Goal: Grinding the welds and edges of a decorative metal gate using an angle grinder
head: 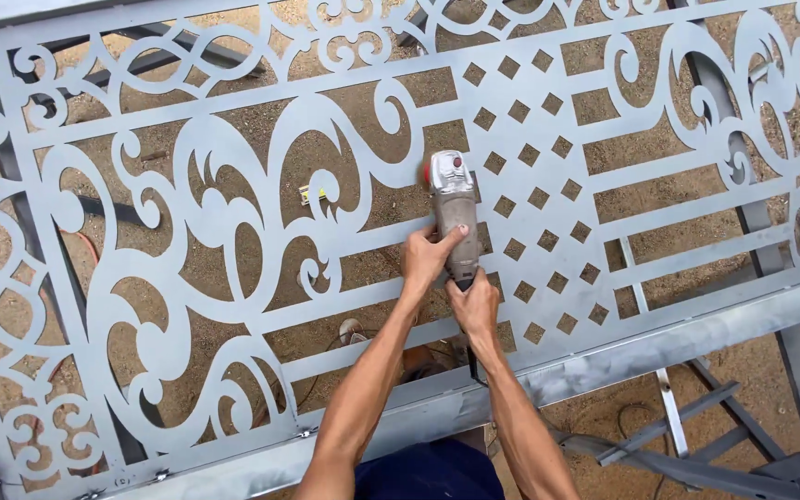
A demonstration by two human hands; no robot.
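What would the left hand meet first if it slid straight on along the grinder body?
Likely the grinder's head, since the left hand points up the angle grinder. Past it lies the cut-out metal panel; depth is unclear.

grinder (453,208) on panel (233,185) | lattice (534,167) right (touching) | scrolls (215,213) left

Sandy dirt ground (233,120), daylight, steel frame legs (687,435) below.

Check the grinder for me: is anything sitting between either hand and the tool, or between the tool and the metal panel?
Nothing visible does. The left hand wraps the angle grinder at mid-body, and the right hand grips its rear end. The grinder's head lies directly on the cut-out metal panel, beside the diamond-hole section.
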